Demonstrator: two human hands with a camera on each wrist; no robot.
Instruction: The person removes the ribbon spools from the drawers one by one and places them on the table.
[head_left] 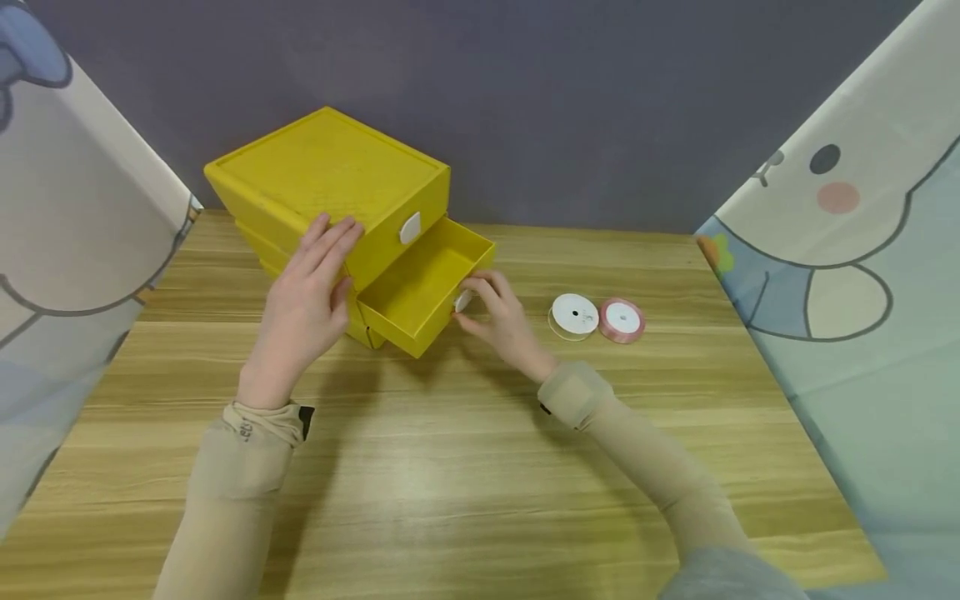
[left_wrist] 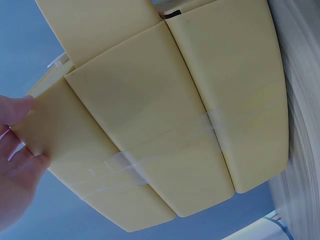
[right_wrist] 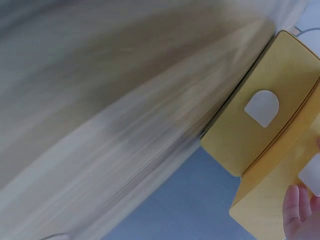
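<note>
A yellow drawer cabinet [head_left: 330,171] of three stacked units stands on the table, turned at an angle. Its middle drawer [head_left: 420,279] is pulled out, with the inside visible from above. My right hand [head_left: 498,321] pinches the white pull tab [head_left: 462,301] on that drawer's front. My left hand [head_left: 303,296] rests at the top unit's near edge, its fingers extended. In the left wrist view, the fingers [left_wrist: 25,167] touch the upper edge of the cabinet's side [left_wrist: 135,95]. The top drawer's white tab [head_left: 410,227] and the bottom drawer's tab [right_wrist: 262,108] sit on closed fronts.
Right of the drawer, a white ribbon spool [head_left: 574,315] and a pink ribbon spool [head_left: 622,320] lie side by side on the wooden table [head_left: 420,492]. A dark wall [head_left: 570,108] rises behind, with patterned cloth [head_left: 847,275] along both sides.
</note>
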